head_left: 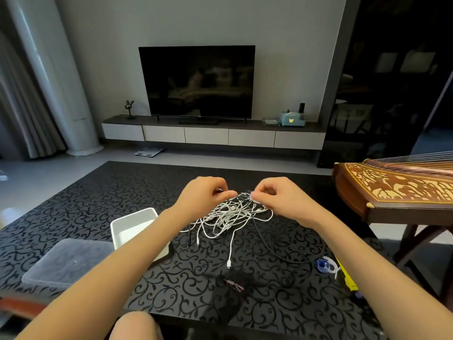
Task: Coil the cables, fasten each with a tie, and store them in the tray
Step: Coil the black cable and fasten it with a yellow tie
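**Both hands in the knot, tray unfilled**

A person seated at a black patterned table [98, 192] worked at a tangle of cables [232, 212] that lay on the tabletop just right of a white tray [132, 215], outside it and not touching it. The left hand [203, 192] had its fingers curled, with the thumb stretched along the top of the heap, pinching strands at the tangle's upper left edge. The right hand [277, 196], fingers likewise curled, pinched a white strand at the upper right edge, lifting the top of the pile slightly off the table. Most of the cables were white. One black cable [269, 244] ran out of the heap, farther right of the tray and towards the person. A loose white plug [228, 263] rested on the table nearer the person than the tray. The left forearm crossed over the tray's right side and hid part of it; no cable could be seen in the visible part. A clear lid [66, 261] lay just beside the tray's near left corner. Well to the tray's right, near the table's edge, sat a blue tie roll [323, 265]. A carved wooden zither [392, 190] stood farther right still, off the table. A dark television [197, 81] stood against the wall far beyond the tray.
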`<state>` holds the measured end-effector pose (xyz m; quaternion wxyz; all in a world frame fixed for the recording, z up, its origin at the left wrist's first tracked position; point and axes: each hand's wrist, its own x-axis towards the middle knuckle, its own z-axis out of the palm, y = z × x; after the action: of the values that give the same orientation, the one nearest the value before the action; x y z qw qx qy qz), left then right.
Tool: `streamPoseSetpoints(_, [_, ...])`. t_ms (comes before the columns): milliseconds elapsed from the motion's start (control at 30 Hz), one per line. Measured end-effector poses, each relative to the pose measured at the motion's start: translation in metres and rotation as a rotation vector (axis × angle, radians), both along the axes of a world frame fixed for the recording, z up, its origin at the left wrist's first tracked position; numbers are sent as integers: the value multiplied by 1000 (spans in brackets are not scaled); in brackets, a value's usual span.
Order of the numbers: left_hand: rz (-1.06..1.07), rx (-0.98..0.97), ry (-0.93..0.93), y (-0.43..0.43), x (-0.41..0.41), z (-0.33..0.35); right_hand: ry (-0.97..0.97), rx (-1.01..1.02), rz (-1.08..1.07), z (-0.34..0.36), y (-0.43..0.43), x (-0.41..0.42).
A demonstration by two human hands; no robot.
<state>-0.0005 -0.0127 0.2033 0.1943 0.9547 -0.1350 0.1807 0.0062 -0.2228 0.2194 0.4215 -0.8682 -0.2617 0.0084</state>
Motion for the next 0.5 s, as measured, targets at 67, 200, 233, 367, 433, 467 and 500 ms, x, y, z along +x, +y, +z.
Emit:
streamPoseSetpoints(67, [-65,255,-207,0,-3,-12,-189,-219,-92,-1,-6,-3])
streamPoseSetpoints(200, [-167,535,-137,9,-9,-28,-415,-509,-251,-7,-28,-9])
streamPoseSetpoints(233, [-138,481,-37,9,-12,-31,-388,-517,-264,-10,-34,-10])
streamPoseSetpoints(367, [-202,-622,838,0,-21,-40,-429,-316,-340,-21,-42,-10])
streamPoseSetpoints(433, [-282,-1033,1092,-9,-27,-40,-539,-109,-413,-25,-35,-15])
streamPoseSetpoints(467, [-317,-1116,1150,-14,-29,-38,-590,-43,-435,-27,-30,-18])
streamPoseSetpoints(500, [-349,-1173,1178,-20,-30,-37,-637,-2,-451,-31,-23,-21])
